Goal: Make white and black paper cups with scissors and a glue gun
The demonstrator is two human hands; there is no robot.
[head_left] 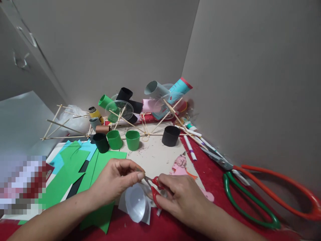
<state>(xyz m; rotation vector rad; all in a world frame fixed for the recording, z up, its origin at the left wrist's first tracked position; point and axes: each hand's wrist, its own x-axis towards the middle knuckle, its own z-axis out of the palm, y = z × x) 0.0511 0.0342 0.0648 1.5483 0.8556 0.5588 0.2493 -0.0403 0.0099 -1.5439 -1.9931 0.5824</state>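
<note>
**Small scissors (154,194) point at the left hand (120,175)**

On the left, green paper (65,174) lies in a messy pile, and the left arm reaches over it. The left hand comes next. Its thumb and finger are pinched together at the tips, with no gap that I can see. Something thin could be in the pinch, but I cannot tell.

Just below those fingertips is a clear cup (136,202). It is tipped over on some white paper (146,217), and I see no finger holding it.

The small scissors are in the middle, between the two hands. Their long way goes on a slant: the red handles are down on the right, and the blades go up to the left, right by the left fingertips. I cannot tell if the tips touch the skin.

The right hand (179,194) is the nearer one to the handles, because it has them. Its fingers curl around the red loops, and the loops are a little apart. The very ends of the blades are too small to see well.

Far to the right, big scissors (227,164) lie on the red cloth (208,167), well apart from both hands.
</note>
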